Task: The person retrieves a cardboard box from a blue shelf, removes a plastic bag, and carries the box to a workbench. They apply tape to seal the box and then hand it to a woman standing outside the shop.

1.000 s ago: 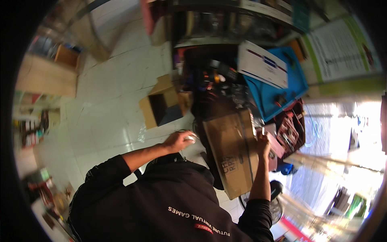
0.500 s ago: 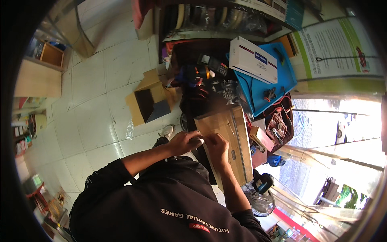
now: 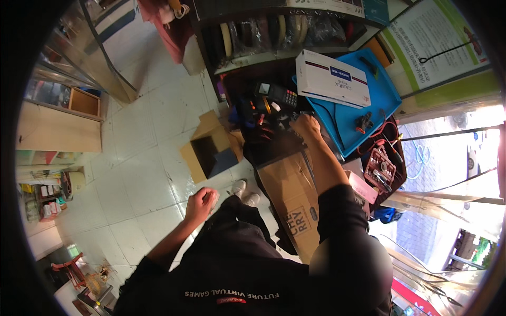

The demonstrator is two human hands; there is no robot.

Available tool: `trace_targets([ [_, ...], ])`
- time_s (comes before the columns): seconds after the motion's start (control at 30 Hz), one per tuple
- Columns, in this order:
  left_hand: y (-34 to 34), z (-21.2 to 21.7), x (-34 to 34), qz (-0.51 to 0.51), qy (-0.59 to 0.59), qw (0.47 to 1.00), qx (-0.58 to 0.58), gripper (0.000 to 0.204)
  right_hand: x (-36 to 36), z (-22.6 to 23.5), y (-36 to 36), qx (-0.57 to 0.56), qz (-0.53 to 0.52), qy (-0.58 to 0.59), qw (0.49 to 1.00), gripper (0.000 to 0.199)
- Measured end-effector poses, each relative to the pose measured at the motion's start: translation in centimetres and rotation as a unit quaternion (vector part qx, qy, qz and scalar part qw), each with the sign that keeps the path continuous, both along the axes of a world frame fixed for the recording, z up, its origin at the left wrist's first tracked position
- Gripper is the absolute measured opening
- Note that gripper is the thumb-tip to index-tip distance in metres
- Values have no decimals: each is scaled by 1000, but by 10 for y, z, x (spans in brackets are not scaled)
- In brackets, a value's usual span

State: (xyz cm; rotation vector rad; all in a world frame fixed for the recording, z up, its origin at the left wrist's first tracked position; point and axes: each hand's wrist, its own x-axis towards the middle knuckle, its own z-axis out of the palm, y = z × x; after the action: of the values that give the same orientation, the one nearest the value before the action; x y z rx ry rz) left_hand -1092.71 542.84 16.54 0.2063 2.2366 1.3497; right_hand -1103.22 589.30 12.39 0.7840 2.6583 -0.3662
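On the messy worktop (image 3: 274, 142) my right hand (image 3: 307, 126) reached among small tools, grip unclear; my left hand (image 3: 202, 201) hung clenched, holding nothing, and the brown box (image 3: 295, 203) sat unopened.

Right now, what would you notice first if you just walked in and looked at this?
The bright blue tray at upper right stands out, with a white box lying on it. Below it, a big brown cardboard box leans by the dark workbench, where the right hand reaches. The left hand hangs fisted over the pale tiled floor.

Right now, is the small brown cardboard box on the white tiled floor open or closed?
Open. The small brown cardboard box has its flaps spread outward, and its dark inside shows from above.
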Motion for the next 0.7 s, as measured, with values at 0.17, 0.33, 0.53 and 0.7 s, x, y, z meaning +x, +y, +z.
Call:
trace_targets([
  [0.17,-31,12,15,100,-36,994,23,17,-18,-37,8,33,18,-15,999,29],
  [0.33,-12,12,17,109,-86,987,86,17,23,12,36,74,-75,136,985,25],
  [0.53,65,36,-18,-15,-135,970,200,19,190,66,-13,-432,-281,468,718,12],
  [0.7,133,68,-29,-169,-118,950,235,25,323,63,-111,-485,-437,453,607,19],
])
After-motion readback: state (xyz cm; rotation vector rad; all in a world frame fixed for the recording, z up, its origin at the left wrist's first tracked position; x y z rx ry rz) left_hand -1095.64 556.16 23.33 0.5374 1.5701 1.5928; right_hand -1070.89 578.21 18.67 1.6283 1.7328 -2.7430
